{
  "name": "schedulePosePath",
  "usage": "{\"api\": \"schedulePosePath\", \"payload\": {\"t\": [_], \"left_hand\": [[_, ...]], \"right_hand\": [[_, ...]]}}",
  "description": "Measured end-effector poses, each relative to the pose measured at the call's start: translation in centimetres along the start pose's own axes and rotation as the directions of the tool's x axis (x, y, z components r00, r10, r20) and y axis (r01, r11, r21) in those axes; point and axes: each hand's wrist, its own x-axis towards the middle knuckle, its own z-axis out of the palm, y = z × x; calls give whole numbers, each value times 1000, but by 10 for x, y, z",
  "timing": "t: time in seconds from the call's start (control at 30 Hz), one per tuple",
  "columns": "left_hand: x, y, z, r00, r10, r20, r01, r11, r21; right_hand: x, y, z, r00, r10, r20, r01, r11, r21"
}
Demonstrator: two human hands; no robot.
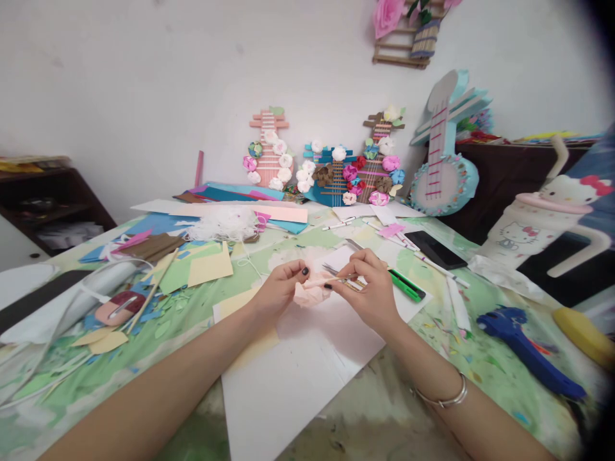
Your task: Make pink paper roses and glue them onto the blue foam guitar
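My left hand (282, 285) pinches a crumpled piece of pale pink paper (311, 294), which looks like a small paper flower, at its left side. My right hand (368, 285) is closed on the right side of the same pink paper, thumb and fingertips around a thin pale edge. Both hands hover above white sheets (293, 378). Just behind the right hand lie scissors (331, 267), partly hidden by the fingers. A green utility knife (406, 285) rests to the right of that hand.
Paper-flowered guitar models (269, 153) lean against the wall at the back. A blue glue gun (528, 349), a black phone (435, 249) and a white tumbler (521, 224) stand or lie at right. Shredded white paper (223, 224), paper scraps and a cable cover the left side.
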Motion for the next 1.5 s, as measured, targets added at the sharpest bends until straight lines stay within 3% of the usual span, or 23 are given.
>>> {"api": "schedulePosePath", "payload": {"t": [1.13, 1.5], "left_hand": [[-2, 3, 2, 1000, -4, -2, 4, 1000, 12], [-2, 12, 5, 998, 48, -30, -47, 999, 25]], "right_hand": [[1, 0, -1, 1000, 5, -13, -5, 1000, 24], [1, 8, -2, 996, -94, 2, 94, 994, -58]]}}
